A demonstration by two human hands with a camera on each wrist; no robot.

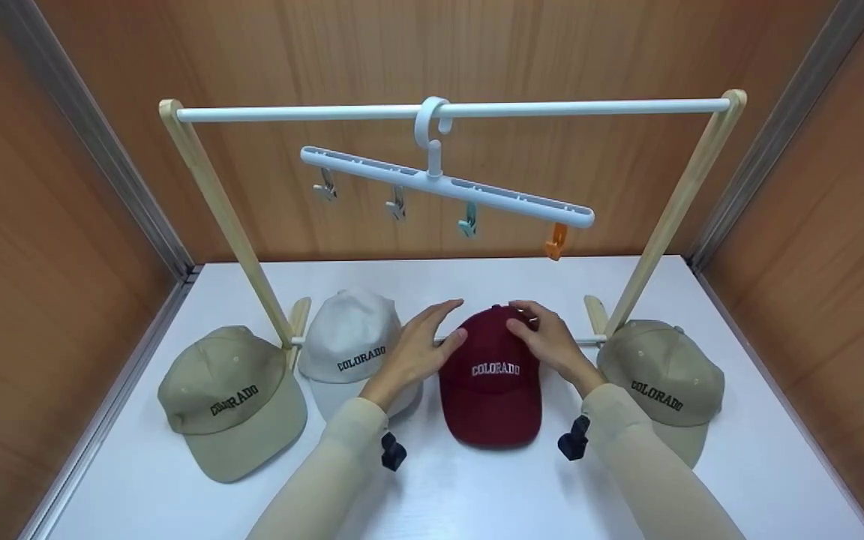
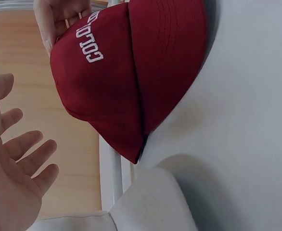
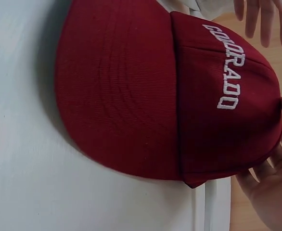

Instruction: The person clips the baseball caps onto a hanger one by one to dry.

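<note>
A dark red baseball cap (image 1: 490, 409) with white COLORADO lettering lies on the white table, brim toward me. My right hand (image 1: 558, 343) grips the right side of its crown, thumb on the front and fingers round the side, as the right wrist view also shows. My left hand (image 1: 418, 346) hovers at the cap's left, fingers spread and holding nothing; in the left wrist view a gap separates it from the cap. Beneath the left forearm, a white cap (image 1: 349, 330) is partly covered. Above hangs a pale blue clip hanger (image 1: 372, 166), tilted down to the right.
Beige caps lie at the far left (image 1: 226, 382) and far right (image 1: 668, 371), the latter partly behind my right sleeve. A wooden-legged rack carries a white rod (image 1: 589, 109). Grey clips (image 1: 397, 204), a teal clip (image 1: 468, 220) and an orange clip (image 1: 556, 241) dangle from the hanger.
</note>
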